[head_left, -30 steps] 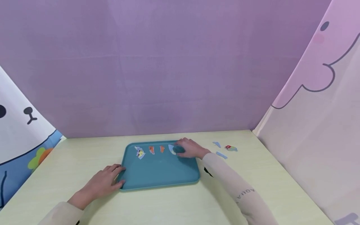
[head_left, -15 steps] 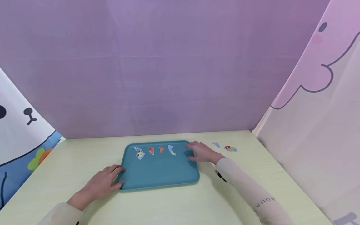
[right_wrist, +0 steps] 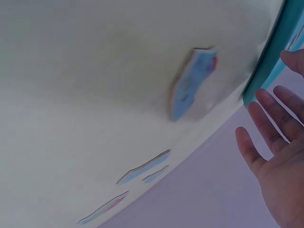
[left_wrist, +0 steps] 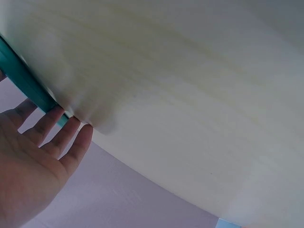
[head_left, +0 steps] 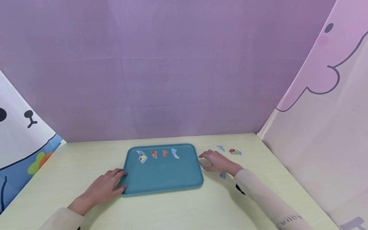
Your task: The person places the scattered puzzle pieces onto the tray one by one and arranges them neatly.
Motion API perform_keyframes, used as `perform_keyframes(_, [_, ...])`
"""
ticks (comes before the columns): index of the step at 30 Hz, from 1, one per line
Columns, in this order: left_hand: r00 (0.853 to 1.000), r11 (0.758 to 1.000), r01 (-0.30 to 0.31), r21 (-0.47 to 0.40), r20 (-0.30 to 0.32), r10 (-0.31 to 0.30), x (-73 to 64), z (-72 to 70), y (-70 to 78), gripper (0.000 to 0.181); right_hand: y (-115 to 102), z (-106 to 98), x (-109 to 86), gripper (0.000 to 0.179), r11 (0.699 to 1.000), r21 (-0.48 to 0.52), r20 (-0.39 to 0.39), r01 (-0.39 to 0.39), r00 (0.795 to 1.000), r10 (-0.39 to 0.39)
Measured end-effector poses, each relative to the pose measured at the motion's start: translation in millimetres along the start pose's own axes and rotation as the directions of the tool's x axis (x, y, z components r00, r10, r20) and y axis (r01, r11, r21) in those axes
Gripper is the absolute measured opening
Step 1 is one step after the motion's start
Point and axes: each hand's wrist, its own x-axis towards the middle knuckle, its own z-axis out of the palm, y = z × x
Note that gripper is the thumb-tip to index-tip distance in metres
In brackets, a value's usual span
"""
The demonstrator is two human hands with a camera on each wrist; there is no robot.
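left hand (head_left: 104, 185) — palm down, fingers (left_wrist: 78, 145) spread | right hand (head_left: 217, 161) — palm down, thumb (right_wrist: 295, 61) parted | right arm (head_left: 263, 193) angled forward

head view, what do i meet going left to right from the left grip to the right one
Left grip, yellow-and-blue piece, larger orange piece, smaller orange piece, pale blue piece, right grip.

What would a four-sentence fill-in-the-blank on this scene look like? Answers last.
The left grip touches the ____ edge of the tray.
The two smallest pieces in the tray are mostly ____.
A partly red piece lies on the table, to the ____ of the tray.
Lettering on the right sleeve reads ____.
Missing words: left; orange; right; AQUA.
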Motion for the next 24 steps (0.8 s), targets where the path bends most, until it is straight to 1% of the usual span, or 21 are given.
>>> perform_keyframes(11, [1.0, 1.0, -0.003, 0.006, -0.008, 0.003, -0.7, 1.5, -1.2, 0.045, 10, 2, -34.2, 0.041, 0.998, -0.061, -0.034, -0.006, 0.999, 0.004])
perform_keyframes(14, [1.0, 1.0, -0.004, 0.005, -0.007, 0.004, -0.6, 1.8, -1.4, 0.045, 12, 2, -43.0, 0.04, 0.997, -0.073, -0.056, -0.003, 0.998, -0.001])
perform_keyframes(18, [1.0, 1.0, -0.005, 0.006, -0.008, 0.005, -0.4, 2.1, -1.6, 0.045, 13, 2, -54.0, 0.04, 0.997, -0.081, -0.066, 0.008, 0.998, -0.013])
perform_keyframes(24, [1.0, 1.0, -0.002, 0.006, -0.002, 0.002, 0.3, 2.4, -1.6, 0.045, 17, 2, -67.1, 0.04, 0.996, -0.082, -0.063, -0.026, 0.998, 0.02])
